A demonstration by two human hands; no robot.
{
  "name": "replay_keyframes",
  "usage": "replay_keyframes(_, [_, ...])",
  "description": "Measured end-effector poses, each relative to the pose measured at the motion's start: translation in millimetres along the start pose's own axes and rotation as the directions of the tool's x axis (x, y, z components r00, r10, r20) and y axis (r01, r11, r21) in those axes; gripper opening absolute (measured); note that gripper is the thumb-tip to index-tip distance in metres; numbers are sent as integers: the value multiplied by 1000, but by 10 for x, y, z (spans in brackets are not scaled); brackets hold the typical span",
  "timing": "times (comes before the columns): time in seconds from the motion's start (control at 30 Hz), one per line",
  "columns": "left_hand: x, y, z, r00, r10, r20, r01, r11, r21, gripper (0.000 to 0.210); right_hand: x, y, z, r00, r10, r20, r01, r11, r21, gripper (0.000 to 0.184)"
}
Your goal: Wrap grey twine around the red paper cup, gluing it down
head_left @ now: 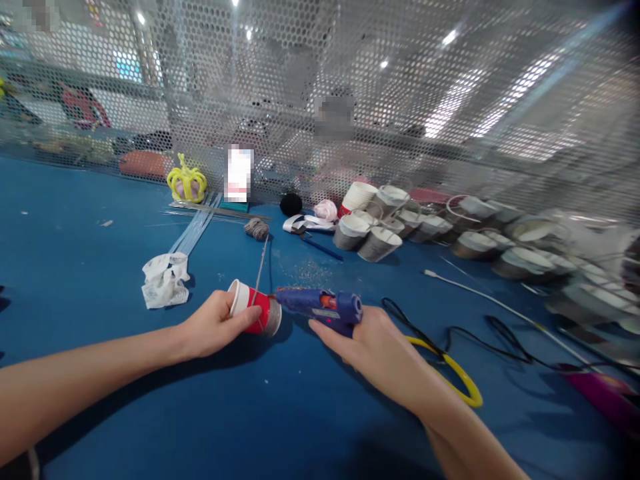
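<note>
My left hand (220,325) grips a red and white paper cup (242,299), which lies tilted on its side in the air above the table. Grey yarn is wound round the cup's base end, and a strand runs from it up to a small grey yarn ball (257,229). In my right hand (373,347) is a blue glue gun (315,307), its fingers wrapped round the handle. The nozzle points left and is at the cup's side by the yarn; whether it touches cannot be made out.
Several yarn-wrapped cups (380,244) crowd the right back. Blue-handled pliers (323,249), white ribbon (300,223), glue sticks (197,223) and crumpled paper (165,280) lie beyond my hands. A yellow ring-shaped handle (467,381) and black cable (510,341) are at right. A perforated metal screen (280,80) stands behind.
</note>
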State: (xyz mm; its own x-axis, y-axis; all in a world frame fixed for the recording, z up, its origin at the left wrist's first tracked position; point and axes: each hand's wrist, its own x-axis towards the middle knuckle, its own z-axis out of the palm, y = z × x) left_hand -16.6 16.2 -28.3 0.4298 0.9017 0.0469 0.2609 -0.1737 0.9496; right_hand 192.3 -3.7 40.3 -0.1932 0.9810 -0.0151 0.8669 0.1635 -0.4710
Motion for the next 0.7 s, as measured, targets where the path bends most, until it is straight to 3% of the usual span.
replay_keyframes(0.37, [11, 12, 2, 999, 37, 12, -37, 999, 20, 35, -46, -6, -23, 1000, -11, -18, 11, 1000, 6, 25])
replay_keyframes(0.53, [11, 5, 5, 1000, 24, -2, -24, 1000, 17, 34, -22, -11, -9, 999, 40, 18, -40, 999, 2, 27])
replay_keyframes(0.7, [19, -7, -3, 1000, -11, 4, 11, 1000, -15, 33, -48, -9, -32, 1000, 7, 21, -7, 1000, -8, 26])
